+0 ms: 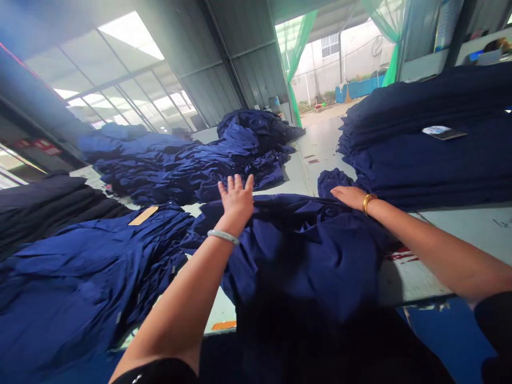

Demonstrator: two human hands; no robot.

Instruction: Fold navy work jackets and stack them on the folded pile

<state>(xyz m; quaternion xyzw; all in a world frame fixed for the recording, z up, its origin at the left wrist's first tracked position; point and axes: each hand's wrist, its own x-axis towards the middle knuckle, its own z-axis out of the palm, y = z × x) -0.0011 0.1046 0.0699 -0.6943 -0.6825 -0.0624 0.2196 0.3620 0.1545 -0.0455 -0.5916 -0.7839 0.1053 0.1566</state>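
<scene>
While both hands stay open and well apart, left hand (236,202) with fingers spread at the edge of a navy cloth heap (304,250), right hand (349,197) flat on top, beside a bare stretch of work table (416,280)

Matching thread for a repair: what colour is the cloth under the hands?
Deep navy blue; the crumpled fabric shows it best in the head view.

one left hand (236,202), one right hand (350,197), one pale bangle (223,237), one gold bangle (368,202), one tag (444,133).
</scene>
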